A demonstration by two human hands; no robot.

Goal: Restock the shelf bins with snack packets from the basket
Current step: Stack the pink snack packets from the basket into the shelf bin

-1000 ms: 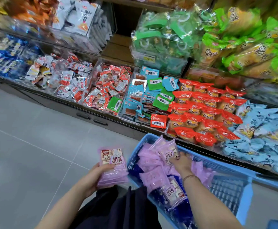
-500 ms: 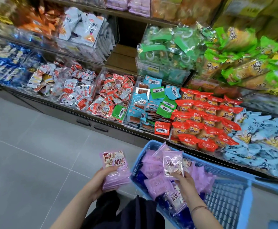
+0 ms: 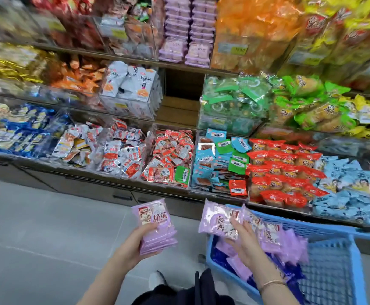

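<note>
My left hand [image 3: 133, 245] grips a stack of purple snack packets [image 3: 155, 225] left of the blue basket [image 3: 355, 267]. My right hand [image 3: 243, 241] holds several more purple packets [image 3: 218, 219] just above the basket's near left corner. More purple packets [image 3: 294, 245] and dark blue ones lie inside the basket. High on the top shelf, a clear bin holds stacked purple packets [image 3: 186, 29] of the same kind.
Clear shelf bins are crowded with other snacks: red packets [image 3: 283, 172], teal and green ones [image 3: 219, 159], light blue ones [image 3: 344, 188]. An empty gap [image 3: 179, 100] shows on the middle shelf. Grey tiled floor [image 3: 36, 238] spreads to the left.
My right hand has lifted packets out of the basket and raised them. The view has tilted up, bringing the upper shelves into sight. My left hand still holds its stack.
</note>
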